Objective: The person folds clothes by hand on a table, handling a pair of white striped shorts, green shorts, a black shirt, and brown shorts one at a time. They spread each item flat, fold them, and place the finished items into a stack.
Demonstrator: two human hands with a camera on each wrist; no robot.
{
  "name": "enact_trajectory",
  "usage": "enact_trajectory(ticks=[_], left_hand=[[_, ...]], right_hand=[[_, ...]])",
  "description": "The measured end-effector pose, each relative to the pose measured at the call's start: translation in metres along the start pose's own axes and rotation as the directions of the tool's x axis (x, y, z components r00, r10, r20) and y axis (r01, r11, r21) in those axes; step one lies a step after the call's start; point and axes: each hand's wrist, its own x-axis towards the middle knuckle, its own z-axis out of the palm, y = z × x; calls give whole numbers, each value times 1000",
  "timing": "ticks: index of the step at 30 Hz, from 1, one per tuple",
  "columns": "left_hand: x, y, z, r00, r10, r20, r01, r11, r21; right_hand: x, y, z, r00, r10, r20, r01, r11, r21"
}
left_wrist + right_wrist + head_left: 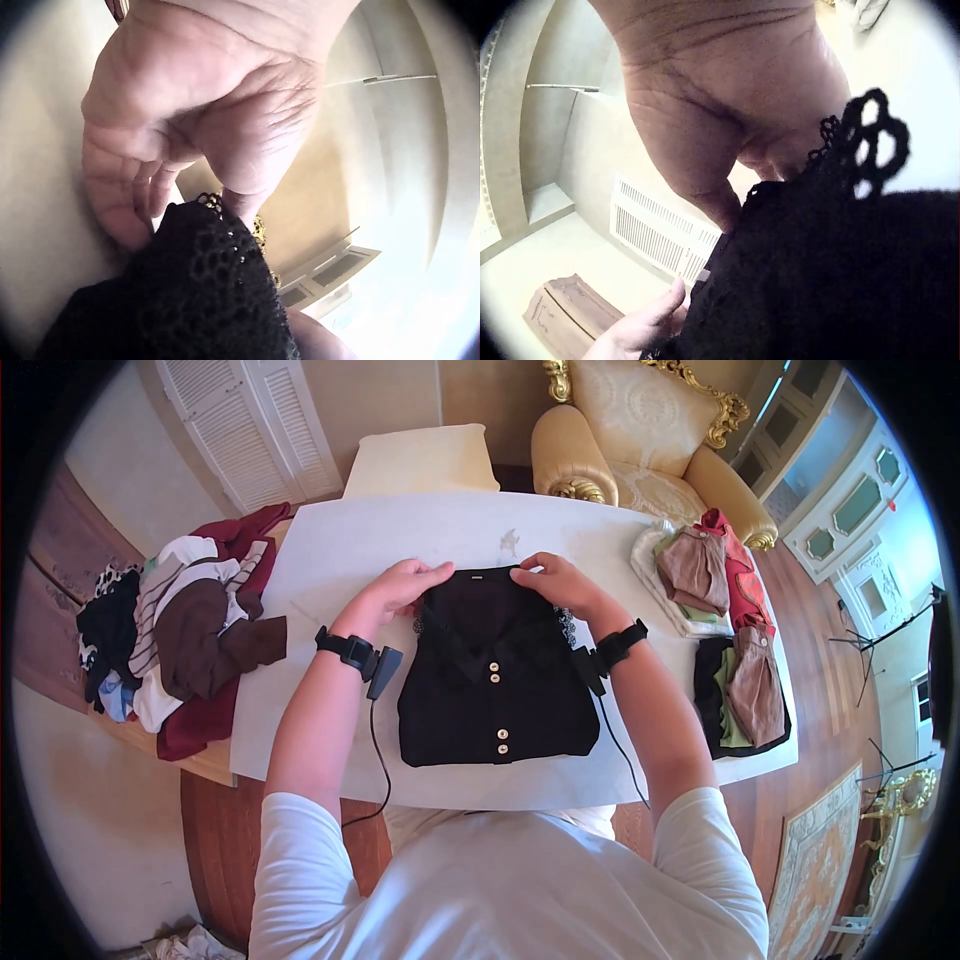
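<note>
A black top [470, 700] with gold buttons [494, 672] down its front lies folded on the white tabletop. Lacy openwork trim [567, 625] runs along its sides, and a small label [477, 577] shows at the far edge. My left hand [400, 585] pinches the far left corner of the top between thumb and fingers. At the far right corner, my right hand [555, 582] grips the cloth in the same way. In the left wrist view the lace [217, 247] rises close under the thumb. Cloth hides some fingertips in the right wrist view.
A heap of mixed clothes [210, 620] sits at the table's left end. On the right are two folded stacks, one with beige and red garments [695, 570], another with brown and black ones [755, 685]. A gilded armchair [640, 430] and a cream-covered seat [420, 460] stand beyond the white table [330, 550].
</note>
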Motion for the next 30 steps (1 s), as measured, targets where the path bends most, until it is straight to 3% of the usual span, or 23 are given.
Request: enact_trajectory(ticks=[3,6,9,12,15,21,24,30], left_hand=[[1,-8,0,983,183,26,-185,971,154],[8,-17,4,969,233,-87,-220,966,138],[-7,-11,0,990,-31,-141,1,978,-207],[-13,-22,-13,998,-12,63,21,989,-144],[-12,-31,-16,985,7,172,9,996,-89],[-22,-14,-4,984,4,179,30,982,-188],[-9,-25,-6,986,103,131,-76,978,-196],[-9,-20,2,993,113,34,-107,984,-144]], right_hand=[[5,4,1,999,-30,-39,26,995,-96],[12,13,4,988,-95,-125,80,990,-119],[7,16,4,980,-115,-162,106,992,-62],[6,24,4,981,-124,-153,129,991,24],[7,26,6,983,-111,-148,126,987,98],[8,26,7,990,-87,-114,104,983,153],[6,26,5,991,-81,-110,98,984,152],[5,30,3,988,-99,-119,115,984,135]])
